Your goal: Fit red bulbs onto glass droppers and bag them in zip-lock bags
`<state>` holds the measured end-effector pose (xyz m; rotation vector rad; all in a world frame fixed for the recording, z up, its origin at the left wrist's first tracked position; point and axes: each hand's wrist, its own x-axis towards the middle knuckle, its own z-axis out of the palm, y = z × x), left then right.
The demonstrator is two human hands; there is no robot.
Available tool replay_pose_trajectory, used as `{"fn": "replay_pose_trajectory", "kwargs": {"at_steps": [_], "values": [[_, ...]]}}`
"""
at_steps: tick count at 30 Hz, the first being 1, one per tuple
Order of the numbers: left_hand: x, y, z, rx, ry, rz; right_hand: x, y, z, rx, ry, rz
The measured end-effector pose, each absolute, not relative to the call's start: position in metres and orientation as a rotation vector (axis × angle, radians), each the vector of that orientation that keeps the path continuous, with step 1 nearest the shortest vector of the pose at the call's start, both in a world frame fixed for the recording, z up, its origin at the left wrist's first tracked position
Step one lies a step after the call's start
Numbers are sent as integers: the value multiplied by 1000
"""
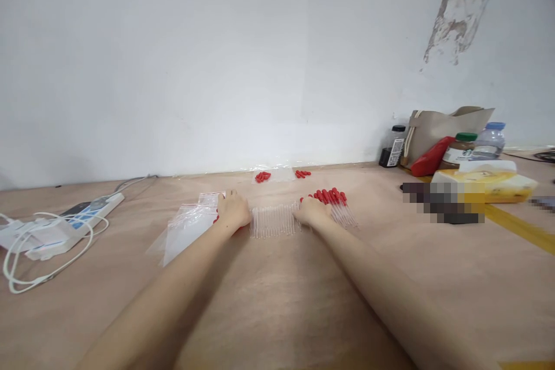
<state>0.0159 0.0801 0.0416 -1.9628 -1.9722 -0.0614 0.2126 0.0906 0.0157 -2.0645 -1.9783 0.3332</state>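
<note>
Clear sticks: a row of thin, straight, transparent sticks (275, 222) is lying side by side on the matte brown table covering (269, 300), between both hands.
Left hand: the bare left hand (235, 211) is bending its fingers at the row's left end; whether they are gripping anything, one cannot tell.
Right hand: the bare right hand (313, 211) is curling narrowly at the right end, its hold likewise hidden.
Red ends: thin clear sticks with rounded red ends (330, 196) are lying just beyond it.
Bags: flat transparent plastic bags (186, 231) are lying beside the left hand.
</note>
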Motion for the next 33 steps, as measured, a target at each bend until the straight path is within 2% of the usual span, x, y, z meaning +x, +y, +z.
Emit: {"fn": "replay_pose_trajectory", "kwargs": {"at_steps": [7, 12, 21, 28, 33], "values": [[34, 39, 51, -2063, -1803, -275, 228, 78, 26, -1920, -2005, 358], [41, -11, 19, -2591, -1443, -637, 263, 51, 25, -1701, -2052, 296], [48, -11, -8, -2831, -1506, -925, 270, 12, -22, -1071, -2074, 177], [50, -16, -10, -2809, -1516, -1217, 261, -8, -20, -939, -2214, 102], [51, -19, -6, -2801, -1571, -1281, 259, -11, -18, -924, -2204, 135]]}}
